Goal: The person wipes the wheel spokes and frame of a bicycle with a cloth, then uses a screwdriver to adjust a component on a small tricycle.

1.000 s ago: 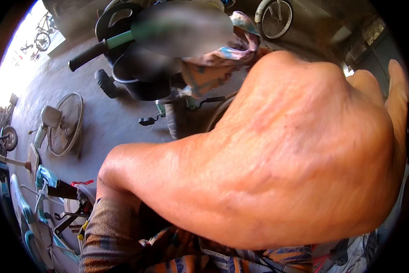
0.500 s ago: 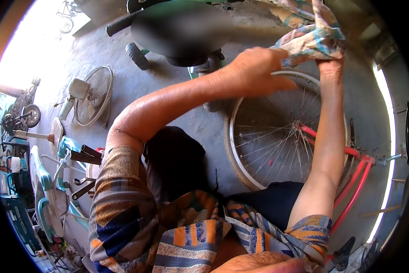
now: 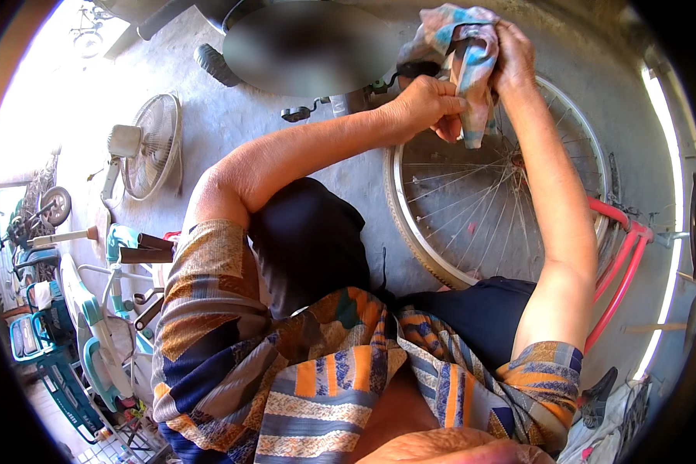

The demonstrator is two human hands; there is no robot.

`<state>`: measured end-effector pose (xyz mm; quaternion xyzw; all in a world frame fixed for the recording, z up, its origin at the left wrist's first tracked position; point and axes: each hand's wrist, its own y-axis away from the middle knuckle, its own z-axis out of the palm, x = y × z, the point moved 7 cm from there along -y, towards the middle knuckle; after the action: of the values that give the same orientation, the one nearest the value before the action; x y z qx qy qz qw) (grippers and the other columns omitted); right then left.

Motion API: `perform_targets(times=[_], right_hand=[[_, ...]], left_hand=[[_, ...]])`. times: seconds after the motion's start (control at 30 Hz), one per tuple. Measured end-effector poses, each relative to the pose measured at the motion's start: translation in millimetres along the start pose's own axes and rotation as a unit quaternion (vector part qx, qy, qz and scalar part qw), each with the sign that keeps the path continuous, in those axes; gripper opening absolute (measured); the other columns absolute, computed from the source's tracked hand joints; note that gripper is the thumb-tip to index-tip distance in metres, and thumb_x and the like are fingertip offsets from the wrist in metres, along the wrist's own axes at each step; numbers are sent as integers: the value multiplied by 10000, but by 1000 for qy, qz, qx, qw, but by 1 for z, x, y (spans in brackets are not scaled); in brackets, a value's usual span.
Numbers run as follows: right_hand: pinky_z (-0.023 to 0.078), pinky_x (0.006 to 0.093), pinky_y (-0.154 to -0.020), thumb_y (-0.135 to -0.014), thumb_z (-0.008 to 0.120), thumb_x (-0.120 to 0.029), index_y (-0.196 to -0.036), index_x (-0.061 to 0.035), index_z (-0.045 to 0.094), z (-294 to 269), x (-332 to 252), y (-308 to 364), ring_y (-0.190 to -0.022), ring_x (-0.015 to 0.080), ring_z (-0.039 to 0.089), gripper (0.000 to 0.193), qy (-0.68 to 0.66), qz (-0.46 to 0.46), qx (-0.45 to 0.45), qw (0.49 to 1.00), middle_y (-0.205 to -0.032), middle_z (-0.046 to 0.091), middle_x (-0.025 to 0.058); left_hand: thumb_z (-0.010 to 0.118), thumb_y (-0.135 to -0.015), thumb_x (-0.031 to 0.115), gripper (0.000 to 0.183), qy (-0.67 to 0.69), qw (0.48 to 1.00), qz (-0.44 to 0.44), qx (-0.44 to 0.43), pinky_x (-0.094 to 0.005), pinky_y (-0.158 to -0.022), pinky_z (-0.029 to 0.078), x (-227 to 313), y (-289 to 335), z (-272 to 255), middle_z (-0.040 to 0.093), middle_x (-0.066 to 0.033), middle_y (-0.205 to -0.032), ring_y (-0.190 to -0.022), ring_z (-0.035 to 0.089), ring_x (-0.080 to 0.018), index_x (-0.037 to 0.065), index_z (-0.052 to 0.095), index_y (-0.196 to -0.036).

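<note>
A patterned cloth in pale blue, pink and cream hangs bunched between my two hands, above the far side of a bicycle wheel. My right hand grips its right side, fingers closed round the fabric. From the left, my left hand pinches the hanging lower part between thumb and fingers. Below them lies the spoked wheel with its metal rim, joined to a red bicycle frame on the right. My right forearm covers part of the spokes.
A fan lies on the grey floor at the left. Nearer are pale teal-and-white bicycle parts and a teal crate. A black pedal shows at the far middle, beside a blurred oval patch. A dark shoe lies lower right.
The cloth has moved left and now hangs down between both hands. My left hand, apart from its lower edge before with fingers stretched, has closed on it. My right hand has come out from behind the cloth.
</note>
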<state>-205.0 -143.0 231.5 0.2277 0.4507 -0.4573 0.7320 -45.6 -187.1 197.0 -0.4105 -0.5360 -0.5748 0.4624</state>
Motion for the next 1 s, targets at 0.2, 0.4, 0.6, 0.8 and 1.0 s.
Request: perform_targets(times=[0.2,0.4,0.6,0.8,1.0], right_hand=[[484,254,-650,-928,488,-131,-972,-22,611,13,-25,-15,-733,110,572,170,157,-121,-31,980,-833,611,19],[494,418,-755,-845,559,-197,-923,-57,648,36,74,14,-838,303,639,184,559,-186,-215,779,-897,648,155],[429,451,-828,-710,665,-130,-982,-43,518,23,131,27,-986,363,545,322,642,-242,-307,660,-990,610,148],[467,446,-826,-724,644,-110,-1091,-59,509,29,144,16,-1011,353,550,394,685,-263,-257,629,-1038,622,125],[489,466,-789,-772,590,-190,-1066,-151,620,31,168,-1,-952,355,614,299,696,-210,-296,620,-986,664,126]], left_hand=[[495,-969,234,253,91,993,-8,69,-332,-676,548,-12,0,-21,651,-125,-794,-692,660,-215,-2,581,-1006],[585,-875,232,277,-56,960,-267,-55,-329,-592,539,-90,29,1,670,-122,-836,-700,674,-205,13,610,-1042],[613,-845,233,300,-129,950,-228,-171,-261,-635,504,-95,41,9,669,-60,-882,-737,640,-131,24,637,-1059],[616,-839,221,333,-165,964,-195,-70,-282,-669,503,-100,36,-29,668,-68,-871,-766,629,-139,5,625,-1091],[604,-850,215,373,-308,947,-45,-79,-309,-732,506,-107,38,-40,663,-110,-859,-790,628,-175,-50,592,-1113]])
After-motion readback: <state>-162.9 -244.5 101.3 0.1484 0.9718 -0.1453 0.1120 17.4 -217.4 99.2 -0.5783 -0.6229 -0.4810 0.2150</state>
